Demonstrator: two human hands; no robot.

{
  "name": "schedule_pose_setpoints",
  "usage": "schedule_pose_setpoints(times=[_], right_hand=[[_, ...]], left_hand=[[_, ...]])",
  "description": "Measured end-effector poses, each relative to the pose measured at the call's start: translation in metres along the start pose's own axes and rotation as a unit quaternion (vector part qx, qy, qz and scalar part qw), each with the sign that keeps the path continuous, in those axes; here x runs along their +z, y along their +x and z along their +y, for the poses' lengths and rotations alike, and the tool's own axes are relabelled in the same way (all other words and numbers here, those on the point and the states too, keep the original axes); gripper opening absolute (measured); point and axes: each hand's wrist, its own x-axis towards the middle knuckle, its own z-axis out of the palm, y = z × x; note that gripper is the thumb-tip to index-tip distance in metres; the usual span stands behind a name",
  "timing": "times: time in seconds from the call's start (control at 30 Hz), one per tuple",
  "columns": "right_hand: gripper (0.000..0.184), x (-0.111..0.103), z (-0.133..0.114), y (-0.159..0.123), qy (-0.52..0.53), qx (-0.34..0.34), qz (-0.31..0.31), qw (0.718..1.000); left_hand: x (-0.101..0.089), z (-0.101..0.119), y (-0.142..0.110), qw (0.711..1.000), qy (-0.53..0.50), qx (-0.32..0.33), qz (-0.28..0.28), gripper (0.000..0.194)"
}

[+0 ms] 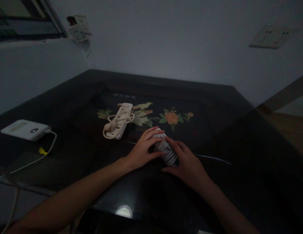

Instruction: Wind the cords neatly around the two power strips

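Both hands are around a white and grey power strip (170, 155) wound with several turns of cord, just above or on the dark table. My left hand (143, 148) grips its far left end, fingers over the top and thumb along the near side. My right hand (188, 163) closes on its right side, with the thumb by the near end and a ring on one finger. The fingers hide parts of the strip. Beyond my left hand lies a second white power strip (120, 127), its cream cord looped loosely over it, with the plug at the near end.
The glossy black table (222, 130) has a painted flower (171, 118) and leaves. At the left lies a white device (26, 129) with a white cable (53, 143) and yellow tag (42, 151). Wall sockets (272, 36) are above the table at right, others (83, 24) at left.
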Motion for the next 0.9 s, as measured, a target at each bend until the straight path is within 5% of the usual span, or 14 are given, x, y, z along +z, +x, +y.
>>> schedule_pose_setpoints(times=[0.33, 0.9], right_hand=[[0.076, 0.0010, -0.0047, -0.0003, -0.004, 0.001, 0.031, 0.999], [0.074, -0.0020, -0.0053, 0.0009, 0.024, 0.013, 0.021, 0.999]], left_hand=[[0.0011, 0.0008, 0.0016, 1.000, -0.006, -0.007, 0.007, 0.026], [-0.0063, -0.0023, 0.0062, 0.989, -0.133, -0.050, 0.030, 0.027]])
